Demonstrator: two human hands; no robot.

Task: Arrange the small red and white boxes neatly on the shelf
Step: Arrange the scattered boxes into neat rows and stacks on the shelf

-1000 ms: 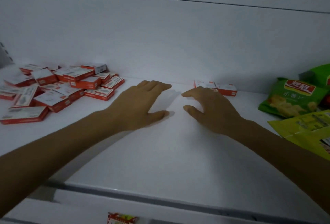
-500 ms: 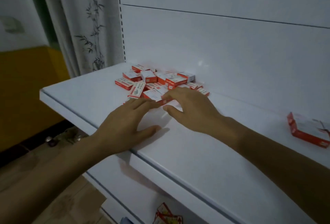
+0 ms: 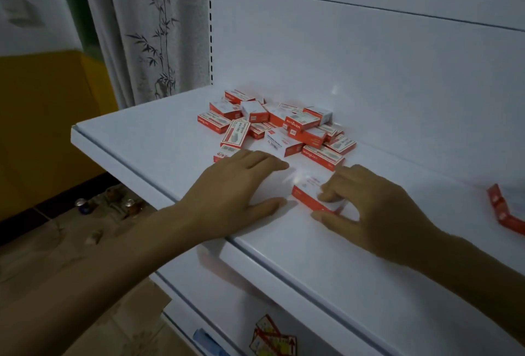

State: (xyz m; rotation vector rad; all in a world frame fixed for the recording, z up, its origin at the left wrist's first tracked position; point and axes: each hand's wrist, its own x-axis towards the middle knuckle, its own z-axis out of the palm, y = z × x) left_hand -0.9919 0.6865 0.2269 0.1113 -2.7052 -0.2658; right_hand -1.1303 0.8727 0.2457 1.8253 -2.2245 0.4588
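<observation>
Our left hand [image 3: 235,185] lies flat on the shelf [image 3: 136,134] at centre frame, fingers straight. Just right of it, our right hand [image 3: 372,211] pinches one red and white box [image 3: 308,195] against the shelf. The loose pile [image 3: 279,125] sits just above both hands.

Plain white across the shelf [image 3: 153,134] and its back panel [image 3: 369,66]. Red sides and white tops with grey print on the heaped small boxes [image 3: 284,128], likewise on the single box [image 3: 306,198] nearer the front edge. Pale grey with dark bamboo sprigs on the curtain [image 3: 147,29]; mustard yellow on the lower wall [image 3: 42,117].
</observation>
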